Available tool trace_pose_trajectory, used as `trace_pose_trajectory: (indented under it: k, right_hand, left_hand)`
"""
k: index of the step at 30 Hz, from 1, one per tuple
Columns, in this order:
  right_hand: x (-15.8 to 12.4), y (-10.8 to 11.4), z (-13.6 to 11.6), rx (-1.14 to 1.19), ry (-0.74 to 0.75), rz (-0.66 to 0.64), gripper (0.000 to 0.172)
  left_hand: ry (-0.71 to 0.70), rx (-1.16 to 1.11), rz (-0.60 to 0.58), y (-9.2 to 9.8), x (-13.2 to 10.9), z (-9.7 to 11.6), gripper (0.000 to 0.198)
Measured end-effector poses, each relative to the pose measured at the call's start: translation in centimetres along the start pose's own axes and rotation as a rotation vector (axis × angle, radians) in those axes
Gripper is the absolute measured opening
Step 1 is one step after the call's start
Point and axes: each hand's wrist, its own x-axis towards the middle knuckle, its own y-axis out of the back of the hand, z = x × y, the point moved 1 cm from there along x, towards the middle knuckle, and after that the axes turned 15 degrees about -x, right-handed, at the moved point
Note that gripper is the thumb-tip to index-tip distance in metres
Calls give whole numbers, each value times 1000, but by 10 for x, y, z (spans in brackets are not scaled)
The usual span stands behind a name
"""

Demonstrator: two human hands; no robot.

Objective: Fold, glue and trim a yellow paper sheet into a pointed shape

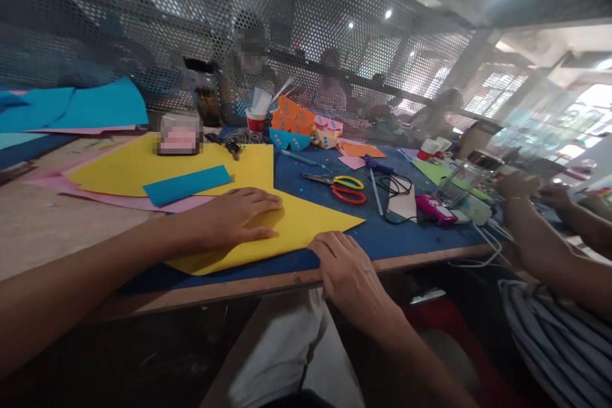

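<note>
Honestly, it looks only part-way along to me: the bright yellow paper sheet (306,220) lies near the front edge of the blue-covered desk (430,239), one corner pointing right, and its near side seems bent over, though I can't tell if there's a proper crease. The left hand (234,217) is flattened palm-down on it, thumb spread from the fingers, while the right hand (351,268) curls its fingers at the near edge, can't tell if it's really pinching. The rectangular blue paper strip (189,185) and the red-and-yellow-handled metal scissors (333,183) lie unheld, so nothing's stuck onto that piece yet that I can see.
</note>
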Motion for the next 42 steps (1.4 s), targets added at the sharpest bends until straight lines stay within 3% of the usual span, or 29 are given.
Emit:
trace_pose_trajectory:
  k: [18,35,42]
  right_hand:
    - [5,2,-4,-55,59,-8,25]
    - [5,1,-8,-80,94,13,24]
    - [7,0,-9,-2,120,18,22]
  left_hand:
    - [0,4,-18,0,1,0,73]
    - [-21,11,2,-1,1,-1,69]
    - [-37,19,9,-2,1,-4,69]
